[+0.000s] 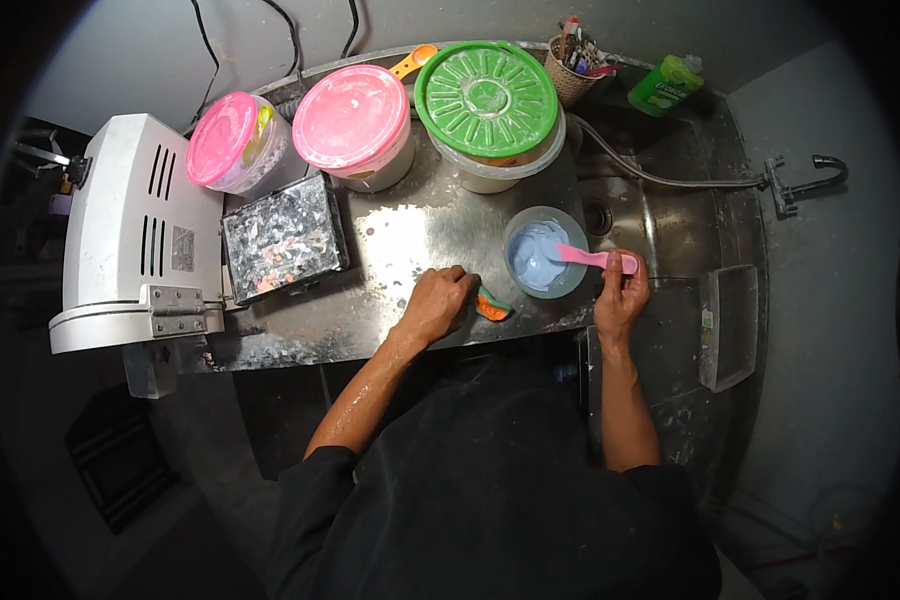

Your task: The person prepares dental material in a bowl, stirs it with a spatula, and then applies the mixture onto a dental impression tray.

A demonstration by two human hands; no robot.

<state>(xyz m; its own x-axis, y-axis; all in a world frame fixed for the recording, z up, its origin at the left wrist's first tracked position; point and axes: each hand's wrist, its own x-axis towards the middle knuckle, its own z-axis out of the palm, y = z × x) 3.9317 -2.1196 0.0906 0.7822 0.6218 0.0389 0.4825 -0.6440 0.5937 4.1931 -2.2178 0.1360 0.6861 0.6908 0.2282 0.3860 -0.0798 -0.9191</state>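
Note:
My right hand (622,290) pinches the handle of a pink spatula (582,256) between thumb and fingers. The spatula's blade dips into pale blue paste (538,252) in a translucent round mixing bowl (559,284), which rests on the metal counter. To the left, my left hand (438,305) is closed, back upward and fingers curled under, low over the counter. A small curved green piece filled with orange material (492,306) lies right beside its fingers. Whatever those fingers grip, if anything, is hidden.
Behind stand two pink-lidded tubs (352,118), a green-lidded tub (486,97) and a woven cup of tools (573,75). A speckled box (285,240) and a white machine (135,225) are on the left. At right is a sink (660,210) with a tap (810,180), a green bottle (665,85) and a tray (730,325).

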